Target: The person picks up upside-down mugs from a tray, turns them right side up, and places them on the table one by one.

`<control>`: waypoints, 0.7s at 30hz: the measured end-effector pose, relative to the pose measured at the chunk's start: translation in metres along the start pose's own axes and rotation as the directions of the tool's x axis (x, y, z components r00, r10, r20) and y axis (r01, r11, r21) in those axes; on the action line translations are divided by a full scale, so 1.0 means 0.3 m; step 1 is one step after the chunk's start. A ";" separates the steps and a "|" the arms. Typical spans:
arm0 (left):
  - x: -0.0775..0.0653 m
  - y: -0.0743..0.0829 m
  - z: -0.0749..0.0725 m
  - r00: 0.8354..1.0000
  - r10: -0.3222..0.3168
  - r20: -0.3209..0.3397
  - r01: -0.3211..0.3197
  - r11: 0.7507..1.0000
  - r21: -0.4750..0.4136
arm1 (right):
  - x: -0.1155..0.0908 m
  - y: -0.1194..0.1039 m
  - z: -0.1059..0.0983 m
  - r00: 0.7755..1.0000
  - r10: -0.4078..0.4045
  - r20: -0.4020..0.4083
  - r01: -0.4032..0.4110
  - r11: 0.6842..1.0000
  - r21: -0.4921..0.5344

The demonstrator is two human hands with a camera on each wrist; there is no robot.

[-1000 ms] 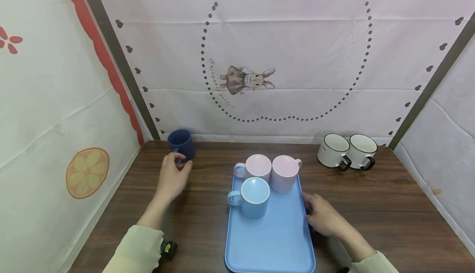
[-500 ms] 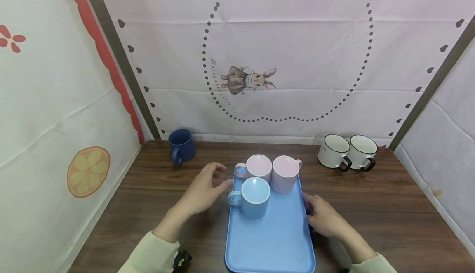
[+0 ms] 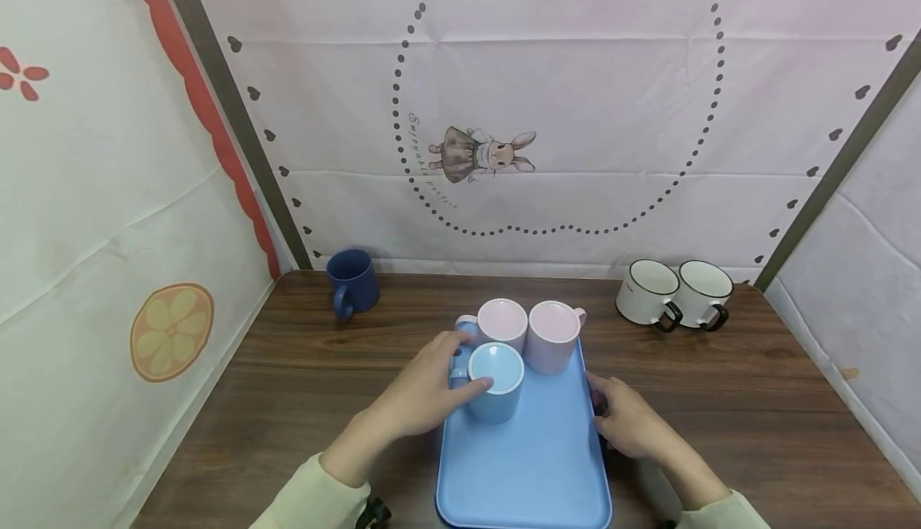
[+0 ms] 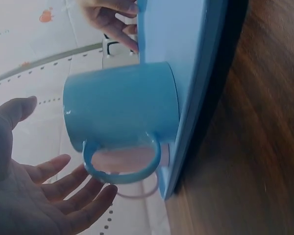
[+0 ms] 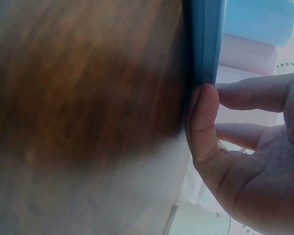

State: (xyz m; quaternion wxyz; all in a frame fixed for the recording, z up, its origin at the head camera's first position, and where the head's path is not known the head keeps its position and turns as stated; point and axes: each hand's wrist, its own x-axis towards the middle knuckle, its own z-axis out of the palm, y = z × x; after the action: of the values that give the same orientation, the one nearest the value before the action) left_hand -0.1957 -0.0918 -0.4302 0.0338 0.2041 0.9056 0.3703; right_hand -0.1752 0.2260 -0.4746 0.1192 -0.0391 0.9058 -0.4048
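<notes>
My left hand point(image 3: 424, 389) is at the light blue mug point(image 3: 498, 405) on the light blue tray point(image 3: 532, 469). In the left wrist view its spread fingers lie near the mug's handle point(image 4: 154, 166), with a gap between thumb and mug. Behind the light blue mug stand a pink mug point(image 3: 501, 321) with its handle to the left and another pink mug point(image 3: 550, 345) with its handle to the right. Along the tray's right edge, my right hand point(image 3: 629, 417) touches the side with its fingertips; the right wrist view shows them against the rim point(image 5: 206, 44).
A dark blue mug point(image 3: 352, 281) stands at the back left of the wooden table point(image 3: 345, 361). At the back right are two white mugs, one on the left point(image 3: 640, 297) and one on the right point(image 3: 698, 297), both with black handles. Patterned cloth walls surround the table.
My left hand has left the dark blue mug and moved right to the light blue mug. The dark blue mug stays in its place. My right hand stays at the tray's edge.
</notes>
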 end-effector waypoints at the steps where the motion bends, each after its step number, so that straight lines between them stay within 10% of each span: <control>1: -0.001 0.005 0.003 1.000 0.006 0.005 -0.006 1.000 0.007 | 0.000 0.000 0.000 1.000 0.001 0.001 -0.001 1.000 -0.001; 21: 0.032 0.039 0.083 0.998 0.048 -0.030 -0.043 0.986 0.160 | -0.005 0.000 0.003 1.000 -0.006 -0.012 0.007 1.000 0.012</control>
State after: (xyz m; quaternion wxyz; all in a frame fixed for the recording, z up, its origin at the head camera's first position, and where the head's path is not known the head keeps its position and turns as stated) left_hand -0.1950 -0.0640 -0.4394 -0.0063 0.2204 0.9279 0.3007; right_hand -0.1735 0.2255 -0.4750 0.1126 -0.0388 0.9038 -0.4110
